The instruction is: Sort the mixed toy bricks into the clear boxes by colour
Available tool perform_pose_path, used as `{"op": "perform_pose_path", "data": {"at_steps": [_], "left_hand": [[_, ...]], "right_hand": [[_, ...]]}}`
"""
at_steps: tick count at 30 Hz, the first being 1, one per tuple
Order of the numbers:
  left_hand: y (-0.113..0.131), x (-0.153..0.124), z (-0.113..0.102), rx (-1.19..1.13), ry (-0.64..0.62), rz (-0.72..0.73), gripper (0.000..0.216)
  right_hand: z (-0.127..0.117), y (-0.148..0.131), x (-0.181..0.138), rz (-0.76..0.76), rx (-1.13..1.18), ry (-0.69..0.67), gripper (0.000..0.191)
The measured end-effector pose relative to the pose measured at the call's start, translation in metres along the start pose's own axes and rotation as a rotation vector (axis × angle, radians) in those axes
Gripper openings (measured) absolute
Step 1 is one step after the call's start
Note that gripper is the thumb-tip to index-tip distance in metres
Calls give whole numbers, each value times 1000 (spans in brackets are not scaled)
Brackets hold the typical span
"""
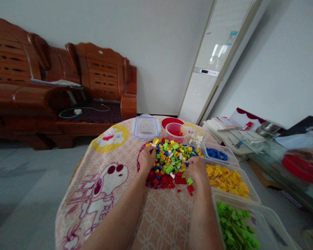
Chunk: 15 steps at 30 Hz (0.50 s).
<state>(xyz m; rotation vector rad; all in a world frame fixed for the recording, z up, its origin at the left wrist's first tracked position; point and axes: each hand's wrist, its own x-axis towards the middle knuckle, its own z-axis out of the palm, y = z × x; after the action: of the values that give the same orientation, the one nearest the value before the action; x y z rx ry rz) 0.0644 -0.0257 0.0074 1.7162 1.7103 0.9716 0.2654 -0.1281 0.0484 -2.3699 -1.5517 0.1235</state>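
A heap of mixed toy building bricks [169, 158] in yellow, green, blue, white and red lies in the middle of the round table. At its left edge is my left hand [146, 159], fingers bent together near a yellow brick [156, 141]; whatever they pinch is too small to name. My right hand [196, 166] rests at the heap's right side with its fingers curled in, and what is between them is hidden. Red bricks [180, 181] lie along the near edge of the heap, a few of them loose on the patterned tablecloth [167, 218].
On the right stand see-through boxes of blue bricks [217, 154], yellow bricks [226, 180] and green bricks [236, 225]. Behind the heap are a round tub [176, 136] holding red bricks, white bricks [195, 138] and a blue-edged lid [146, 127]. A glass table [284, 173] stands farther right.
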Motion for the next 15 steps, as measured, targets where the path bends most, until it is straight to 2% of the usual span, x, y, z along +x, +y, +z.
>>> {"op": "perform_pose_path", "data": {"at_steps": [4,8,15], "left_hand": [[1,0,-1,0,-4,-6,28],[0,1,0,11,-2,-2,28],[1,0,-1,11,-13,-16,28]], "right_hand": [[5,-3,0,-6,-47,-44,35],[11,-5,0,-23,-76,-30,37],[15,-6,1,16,-91,-28,24]]}}
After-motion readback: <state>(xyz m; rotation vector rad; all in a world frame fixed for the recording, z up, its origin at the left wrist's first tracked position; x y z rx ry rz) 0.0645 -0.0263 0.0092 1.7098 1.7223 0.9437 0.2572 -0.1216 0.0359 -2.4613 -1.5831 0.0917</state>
